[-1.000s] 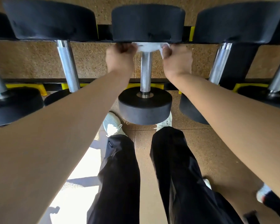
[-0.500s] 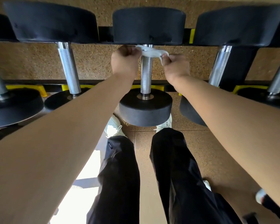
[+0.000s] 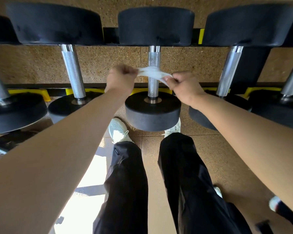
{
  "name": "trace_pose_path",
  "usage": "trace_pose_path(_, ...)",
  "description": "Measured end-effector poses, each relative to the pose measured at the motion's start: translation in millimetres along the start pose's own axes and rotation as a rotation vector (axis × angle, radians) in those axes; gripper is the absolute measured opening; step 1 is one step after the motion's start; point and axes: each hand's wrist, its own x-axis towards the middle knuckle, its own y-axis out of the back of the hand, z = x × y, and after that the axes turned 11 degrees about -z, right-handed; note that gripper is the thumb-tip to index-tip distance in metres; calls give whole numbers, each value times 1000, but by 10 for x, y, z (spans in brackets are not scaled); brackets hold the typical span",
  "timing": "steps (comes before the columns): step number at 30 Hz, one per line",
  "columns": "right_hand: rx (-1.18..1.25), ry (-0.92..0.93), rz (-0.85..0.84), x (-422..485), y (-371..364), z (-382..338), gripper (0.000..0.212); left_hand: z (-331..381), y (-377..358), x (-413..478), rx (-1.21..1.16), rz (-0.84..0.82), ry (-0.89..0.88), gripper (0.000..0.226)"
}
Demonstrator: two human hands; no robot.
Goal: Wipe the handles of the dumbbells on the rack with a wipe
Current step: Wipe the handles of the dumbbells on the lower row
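A white wipe [image 3: 151, 73] is stretched across the knurled steel handle [image 3: 153, 60] of the middle dumbbell, about halfway along it. My left hand [image 3: 121, 81] pinches the wipe's left end and my right hand [image 3: 183, 86] pinches its right end, one on each side of the handle. The dumbbell's black near head [image 3: 153, 114] lies just below my hands, its far head [image 3: 156, 26] above. The part of the handle behind the wipe is hidden.
Other black dumbbells lie on the rack on both sides, with a steel handle [image 3: 73, 71] to the left and another handle [image 3: 230, 70] to the right. The rack's yellow-edged rail [image 3: 41, 92] runs behind. Below are my dark trousers, white shoes and the speckled brown floor [image 3: 215, 157].
Both hands have slid the stretched wipe down the handle, from just under the far head to about its middle.
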Motion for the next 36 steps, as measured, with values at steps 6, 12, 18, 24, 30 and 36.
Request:
trace_pose_path(6,-170,-23,-124,-100,45,229,38,-156,1,-94,273,-215,4,9)
trace_pose_path(12,-374,78,-298,-93,-26,44,42,-218,195,-191,785,-32,28,21)
trace_pose_path(18,-372,-130,-205,-154,220,243,38,-151,160,-247,570,-349,-175,8)
trace_pose_path(24,-300,-211,57,-193,489,333,38,-196,149,-108,108,-225,-101,22)
trace_pose_path(30,-271,-139,195,-99,366,140,30,-8,57,73,-164,-267,-18,30)
trace_pose_path(36,130,-56,55,123,142,-178,19,94,21,207,9,-370,-103,75)
